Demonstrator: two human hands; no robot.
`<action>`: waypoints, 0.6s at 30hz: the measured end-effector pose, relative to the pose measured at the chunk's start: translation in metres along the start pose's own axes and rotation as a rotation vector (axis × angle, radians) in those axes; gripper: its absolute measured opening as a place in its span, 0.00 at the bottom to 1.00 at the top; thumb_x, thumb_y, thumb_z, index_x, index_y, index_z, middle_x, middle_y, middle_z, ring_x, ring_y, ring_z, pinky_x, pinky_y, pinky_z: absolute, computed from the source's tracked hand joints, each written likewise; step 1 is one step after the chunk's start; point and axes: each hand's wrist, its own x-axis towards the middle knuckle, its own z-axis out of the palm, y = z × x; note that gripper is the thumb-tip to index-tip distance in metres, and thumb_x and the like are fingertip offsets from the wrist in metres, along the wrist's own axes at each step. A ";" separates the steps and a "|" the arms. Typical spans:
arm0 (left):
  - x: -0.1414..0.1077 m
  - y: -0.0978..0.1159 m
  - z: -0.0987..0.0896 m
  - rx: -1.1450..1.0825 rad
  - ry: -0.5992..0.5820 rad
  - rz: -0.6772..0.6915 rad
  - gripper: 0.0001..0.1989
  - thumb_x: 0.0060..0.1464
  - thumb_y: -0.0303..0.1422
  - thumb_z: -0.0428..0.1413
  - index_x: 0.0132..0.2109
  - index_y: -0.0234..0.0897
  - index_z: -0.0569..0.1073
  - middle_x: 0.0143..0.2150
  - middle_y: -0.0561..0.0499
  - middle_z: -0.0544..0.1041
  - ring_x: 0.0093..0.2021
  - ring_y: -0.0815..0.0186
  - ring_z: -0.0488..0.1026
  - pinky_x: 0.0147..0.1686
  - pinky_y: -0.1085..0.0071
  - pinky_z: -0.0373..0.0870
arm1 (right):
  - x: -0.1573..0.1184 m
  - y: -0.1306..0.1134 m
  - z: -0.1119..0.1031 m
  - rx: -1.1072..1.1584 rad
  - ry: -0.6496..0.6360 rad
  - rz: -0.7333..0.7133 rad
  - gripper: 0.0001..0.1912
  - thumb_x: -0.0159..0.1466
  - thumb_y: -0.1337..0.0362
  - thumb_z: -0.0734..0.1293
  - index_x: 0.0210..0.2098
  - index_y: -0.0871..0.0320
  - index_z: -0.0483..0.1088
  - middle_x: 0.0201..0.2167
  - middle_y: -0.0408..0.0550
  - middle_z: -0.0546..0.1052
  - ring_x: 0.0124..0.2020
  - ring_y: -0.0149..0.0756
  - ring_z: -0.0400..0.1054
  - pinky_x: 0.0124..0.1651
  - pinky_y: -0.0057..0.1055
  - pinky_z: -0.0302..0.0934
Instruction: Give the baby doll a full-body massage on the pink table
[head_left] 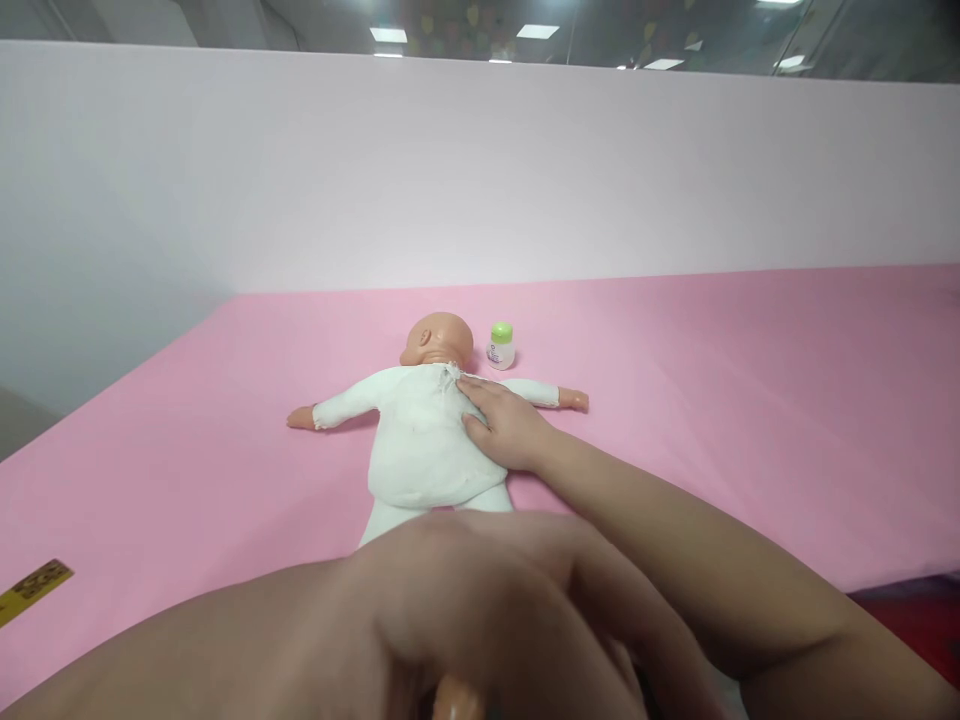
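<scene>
A baby doll (pixel 435 440) in a white cloth body lies face down with arms spread, its head turned to the left. My right hand (pixel 506 420) rests flat on the right side of its upper back, fingers stretched toward the neck. Close to the camera, my left hand (pixel 480 600) is bent over with curled fingers and covers the doll's lower legs. Its fingertips run past the bottom edge. A small shiny tan piece (pixel 457 700) shows beneath the palm; I cannot tell what it belongs to or whether it is gripped.
A small clear jar with a green lid (pixel 502 346) stands right of the doll's head on the pink table cover (pixel 712 400). Behind rises a white partition (pixel 480 170). A yellow printed strip (pixel 36 592) lies at the left edge, and something red (pixel 911 620) is at lower right.
</scene>
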 end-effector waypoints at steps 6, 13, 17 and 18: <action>0.034 -0.017 -0.040 0.059 0.167 0.203 0.08 0.55 0.37 0.69 0.40 0.41 0.81 0.41 0.46 0.79 0.41 0.60 0.74 0.42 0.64 0.72 | -0.002 0.001 0.002 0.010 0.035 -0.003 0.32 0.70 0.63 0.64 0.73 0.58 0.63 0.73 0.53 0.65 0.74 0.52 0.57 0.77 0.50 0.49; 0.030 -0.050 -0.088 -0.060 0.512 0.178 0.10 0.54 0.37 0.71 0.38 0.37 0.82 0.34 0.49 0.78 0.35 0.66 0.72 0.40 0.68 0.70 | -0.001 0.004 0.002 -0.015 0.009 -0.021 0.33 0.70 0.62 0.62 0.73 0.60 0.61 0.73 0.56 0.65 0.74 0.51 0.58 0.76 0.56 0.51; 0.024 -0.047 -0.088 -0.092 0.547 0.204 0.09 0.53 0.38 0.71 0.36 0.37 0.83 0.34 0.49 0.79 0.33 0.67 0.72 0.38 0.68 0.71 | -0.001 0.007 0.003 -0.005 0.015 -0.019 0.32 0.71 0.61 0.62 0.73 0.57 0.61 0.73 0.54 0.64 0.74 0.51 0.57 0.76 0.56 0.51; 0.024 -0.047 -0.087 -0.096 0.550 0.210 0.09 0.53 0.38 0.71 0.36 0.37 0.83 0.34 0.49 0.79 0.32 0.67 0.72 0.38 0.68 0.71 | -0.001 0.007 0.003 -0.007 0.018 -0.020 0.32 0.71 0.61 0.62 0.74 0.57 0.61 0.73 0.53 0.64 0.74 0.51 0.57 0.76 0.56 0.52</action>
